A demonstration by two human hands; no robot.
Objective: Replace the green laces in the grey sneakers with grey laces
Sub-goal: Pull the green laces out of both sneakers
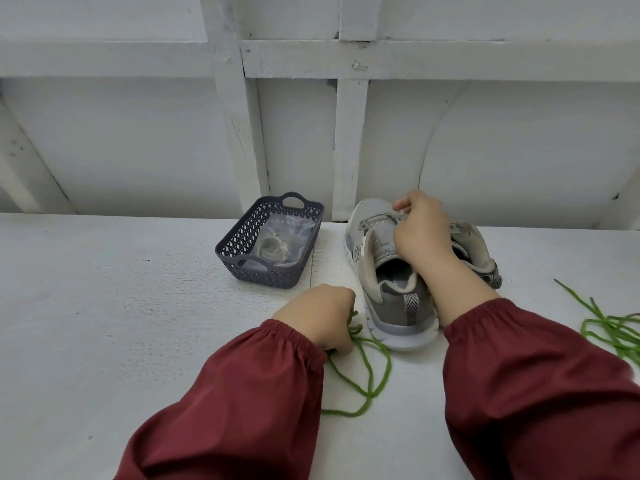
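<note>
- The fingers of your left hand (317, 317) are clenched round a green lace (372, 372), low and centre in the frame; the hand rests on the table (138, 323).
- That lace is a soft, round cord. It runs out from under your fist in loose loops across the white painted boards and ends near the lower centre.
- The fingers of your right hand (420, 233) are curled down onto the front of the near grey sneaker (394, 299), at the eyelet rows by the tongue, and grip the upper there. Exactly what they pinch is hidden by the hand.
- This sneaker stands right of centre, heel toward you. It has a mesh upper, a padded beige collar, a herringbone pull tab and a thick pale ridged sole.
- The second grey sneaker (476, 249) sits just behind it to the right, partly covered by your wrist.
- A second green lace (614, 329) lies tangled at the right edge, well apart from the shoes.
- A dark plastic basket (235, 244), rectangular with lattice walls and cut-out handles, stands left of the sneakers. Inside it lies a clear crinkled bag (287, 233) with a coiled pale lace (273, 245).
- Gathered maroon sleeves (242, 393) cover both forearms.
</note>
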